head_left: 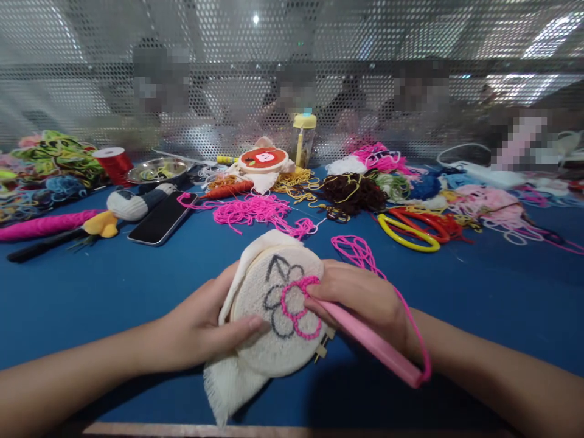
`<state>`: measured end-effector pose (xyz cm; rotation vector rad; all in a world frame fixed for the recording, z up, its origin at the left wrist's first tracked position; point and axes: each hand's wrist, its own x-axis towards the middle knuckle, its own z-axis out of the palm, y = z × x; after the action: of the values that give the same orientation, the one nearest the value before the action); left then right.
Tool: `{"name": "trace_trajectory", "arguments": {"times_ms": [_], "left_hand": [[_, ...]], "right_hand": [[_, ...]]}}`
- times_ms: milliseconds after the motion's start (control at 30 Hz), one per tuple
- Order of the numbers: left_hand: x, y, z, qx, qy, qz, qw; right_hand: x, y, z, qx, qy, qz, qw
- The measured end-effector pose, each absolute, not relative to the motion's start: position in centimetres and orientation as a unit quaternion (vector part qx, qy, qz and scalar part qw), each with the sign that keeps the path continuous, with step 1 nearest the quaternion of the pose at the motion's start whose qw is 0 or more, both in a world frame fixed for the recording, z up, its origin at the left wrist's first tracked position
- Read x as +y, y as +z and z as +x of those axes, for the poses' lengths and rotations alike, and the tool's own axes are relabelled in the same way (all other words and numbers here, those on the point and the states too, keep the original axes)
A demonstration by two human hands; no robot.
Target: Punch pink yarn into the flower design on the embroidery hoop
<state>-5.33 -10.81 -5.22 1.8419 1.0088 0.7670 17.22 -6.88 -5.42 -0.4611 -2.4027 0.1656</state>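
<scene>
My left hand point(210, 328) grips the left side of an embroidery hoop point(260, 356), its thumb lying on the stretched cream cloth. A flower with a leaf is drawn on the cloth in dark lines. Bright pink yarn loops point(308, 328) cover the centre ring and some petal outlines. My right hand point(365, 298) pinches a pink punch needle point(369, 340), its tip end at the pink outline and hidden by the fingers. Pink yarn point(417, 334) leaves the tool's back end and runs over the right wrist to a loose tangle point(356, 248) on the table.
Behind the hoop lie a pink yarn heap point(255, 210), a phone point(162, 219) and scissors with yellow point(408, 240) and red handles. Farther back stand a finished hoop point(263, 160), a bottle point(305, 140), a metal bowl point(159, 170) and a red spool point(112, 167), before a perforated metal screen point(219, 91).
</scene>
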Motion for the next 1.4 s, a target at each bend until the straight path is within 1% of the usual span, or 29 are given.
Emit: {"name": "trace_trajectory", "arguments": {"times_ms": [67,167,267,333,433,567,700,833,1033,1400], "left_hand": [[-10.4,-5.2,-5.1,0.433,0.354,0.686,0.465],[-9.7,-5.3,-5.0,0.481,0.425,0.584,0.498],[-9.2,-5.6,-5.0,0.491,0.46,0.563,0.48],[-9.0,-5.9,-5.1,0.478,0.446,0.605,0.455],[-8.9,-6.4,-5.3,0.465,0.391,0.674,0.419],[-8.7,-6.3,-5.6,0.478,0.357,0.708,0.377],[-8.7,-5.7,-5.8,0.537,0.329,0.726,0.276],[-8.8,-5.6,-5.7,0.551,0.303,0.753,0.195],[-9.0,-5.9,-5.6,0.551,0.299,0.76,0.174],[-9.0,-6.1,-5.7,0.541,0.298,0.778,0.119]], "right_hand": [[-6.9,-5.7,17.1,-0.913,0.056,-0.185,0.359],[-6.8,-6.3,17.0,-0.889,0.035,-0.246,0.385],[-6.5,-6.7,16.9,-0.875,0.039,-0.29,0.385],[-6.3,-6.8,16.9,-0.876,0.061,-0.293,0.379],[-6.1,-6.7,16.9,-0.878,0.089,-0.297,0.365],[-6.1,-6.5,17.3,-0.886,0.099,-0.276,0.358],[-6.5,-6.6,17.4,-0.902,0.114,-0.231,0.347],[-7.0,-6.5,17.4,-0.915,0.131,-0.206,0.322],[-7.0,-6.4,18.0,-0.891,0.177,-0.257,0.331],[-6.8,-6.8,17.8,-0.851,0.278,-0.218,0.388]]}}
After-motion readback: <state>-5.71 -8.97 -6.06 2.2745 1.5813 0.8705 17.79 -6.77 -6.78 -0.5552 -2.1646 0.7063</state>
